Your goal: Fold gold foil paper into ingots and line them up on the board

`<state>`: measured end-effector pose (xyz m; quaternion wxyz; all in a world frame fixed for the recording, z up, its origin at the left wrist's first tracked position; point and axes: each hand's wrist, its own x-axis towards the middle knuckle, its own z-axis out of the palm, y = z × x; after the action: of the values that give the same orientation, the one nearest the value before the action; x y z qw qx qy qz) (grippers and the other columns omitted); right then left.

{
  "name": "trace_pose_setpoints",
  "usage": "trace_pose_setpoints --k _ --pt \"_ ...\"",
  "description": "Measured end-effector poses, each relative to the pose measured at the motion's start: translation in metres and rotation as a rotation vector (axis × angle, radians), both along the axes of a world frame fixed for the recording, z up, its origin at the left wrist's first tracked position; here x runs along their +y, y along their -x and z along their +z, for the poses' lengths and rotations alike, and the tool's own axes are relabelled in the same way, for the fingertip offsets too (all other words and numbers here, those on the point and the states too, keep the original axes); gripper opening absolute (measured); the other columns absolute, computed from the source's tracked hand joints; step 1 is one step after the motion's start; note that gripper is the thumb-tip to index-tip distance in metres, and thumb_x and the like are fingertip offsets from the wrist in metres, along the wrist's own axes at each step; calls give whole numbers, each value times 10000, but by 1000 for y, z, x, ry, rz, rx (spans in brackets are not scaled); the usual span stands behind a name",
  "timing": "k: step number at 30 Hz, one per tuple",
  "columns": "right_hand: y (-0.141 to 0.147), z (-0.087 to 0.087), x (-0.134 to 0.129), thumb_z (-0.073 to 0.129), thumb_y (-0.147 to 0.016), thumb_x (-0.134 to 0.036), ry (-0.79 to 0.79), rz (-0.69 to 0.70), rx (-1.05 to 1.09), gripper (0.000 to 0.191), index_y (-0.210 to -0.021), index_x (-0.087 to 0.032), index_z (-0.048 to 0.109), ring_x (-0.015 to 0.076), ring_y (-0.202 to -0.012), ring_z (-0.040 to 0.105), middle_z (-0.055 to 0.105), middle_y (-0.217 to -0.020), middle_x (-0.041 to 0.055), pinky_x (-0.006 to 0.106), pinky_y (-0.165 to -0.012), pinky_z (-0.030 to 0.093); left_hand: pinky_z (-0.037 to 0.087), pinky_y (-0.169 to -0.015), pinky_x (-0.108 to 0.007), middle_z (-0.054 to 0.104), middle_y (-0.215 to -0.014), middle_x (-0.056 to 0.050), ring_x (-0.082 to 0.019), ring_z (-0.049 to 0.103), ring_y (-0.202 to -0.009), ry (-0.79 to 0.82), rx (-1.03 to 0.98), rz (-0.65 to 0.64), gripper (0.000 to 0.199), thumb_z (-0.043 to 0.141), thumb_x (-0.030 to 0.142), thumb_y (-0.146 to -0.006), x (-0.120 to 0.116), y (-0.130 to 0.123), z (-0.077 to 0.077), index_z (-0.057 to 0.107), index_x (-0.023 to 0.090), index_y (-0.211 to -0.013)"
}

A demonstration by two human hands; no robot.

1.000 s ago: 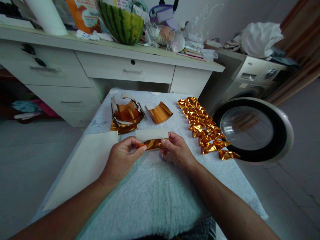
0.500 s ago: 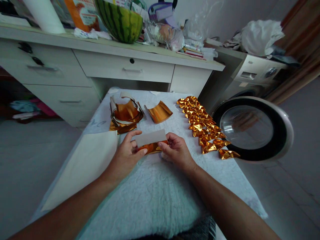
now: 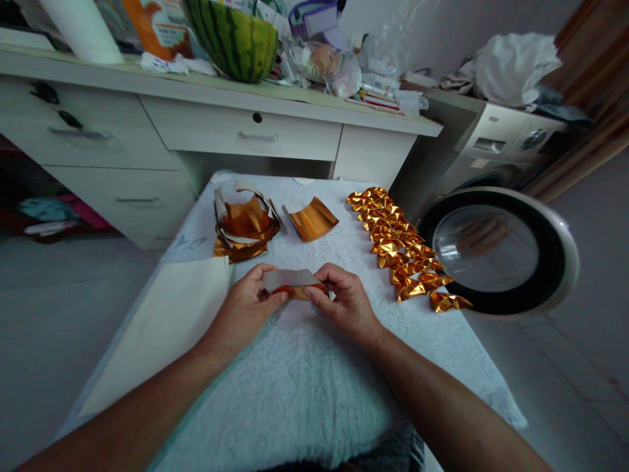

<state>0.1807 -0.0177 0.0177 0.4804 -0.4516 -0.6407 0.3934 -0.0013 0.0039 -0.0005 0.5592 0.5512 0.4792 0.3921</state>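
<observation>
Between my hands is a sheet of gold foil paper (image 3: pixel 293 280), its pale back showing above and a folded gold strip below. My left hand (image 3: pixel 255 295) pinches its left end, thumb in front and fingers behind. At the right end my right hand (image 3: pixel 341 296) is closed on the same sheet, thumb pressed on the gold strip. Beyond them lie a curved loose gold sheet (image 3: pixel 314 219) and a curled stack of gold foil sheets (image 3: pixel 246 223). Several folded gold foil pieces (image 3: pixel 393 246) stand in a row to the right.
A pale cloth covers the small table (image 3: pixel 295 373). On its left lies a flat cream sheet (image 3: pixel 167 328). Behind stands a white drawer desk (image 3: pixel 211 134) bearing a cut watermelon (image 3: pixel 236 42) and plastic bags. The open washing machine door (image 3: pixel 501 252) stands close to the table's right side.
The sheet's upper pale part has tipped over and looks narrower, bending in the middle. My left fingers, partly spread before, have drawn in behind the sheet.
</observation>
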Motion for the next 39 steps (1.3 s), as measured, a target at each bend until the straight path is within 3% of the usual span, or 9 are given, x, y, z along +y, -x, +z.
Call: trace_pose_setpoints --k 11,20,30,35,39 --pt "-3 -8 3 668 -810 -368 74 -5 58 210 -755 -192 567 95 -574 456 509 -641 -33 227 -539 364 430 -579 -220 607 -756 45 -122 577 -676 -4 27 -23 286 686 280 -749 -1 0 4 512 196 -959" --pt "-4 -11 9 719 -756 -483 177 12 211 331 -735 -197 553 93 -563 480 536 -640 -36 222 -534 370 456 -640 -249 647 -830 12 -153 616 -744 -20 21 -43 286 669 283 -759 0 2 1 533 187 -992" --pt "-5 -10 11 729 -746 -469 190 13 232 341 -720 -194 530 75 -529 454 518 -605 -55 201 -510 371 475 -649 -268 652 -824 9 -172 637 -749 -9 59 -31 294 657 296 -768 -2 2 6 559 176 -1017" --pt "-9 -11 14 688 -766 -502 196 -7 179 354 -715 -190 530 80 -530 427 490 -602 -49 203 -491 337 482 -662 -275 665 -834 -1 -181 647 -757 -21 46 -34 294 660 283 -769 -2 3 4 562 180 -1026" --pt "-15 -13 17 609 -818 -470 177 -73 29 306 -725 -189 534 92 -551 423 468 -608 -46 209 -504 325 483 -714 -281 678 -938 -25 -172 649 -810 -28 -39 -20 381 631 250 -793 -2 2 2 487 198 -1142"
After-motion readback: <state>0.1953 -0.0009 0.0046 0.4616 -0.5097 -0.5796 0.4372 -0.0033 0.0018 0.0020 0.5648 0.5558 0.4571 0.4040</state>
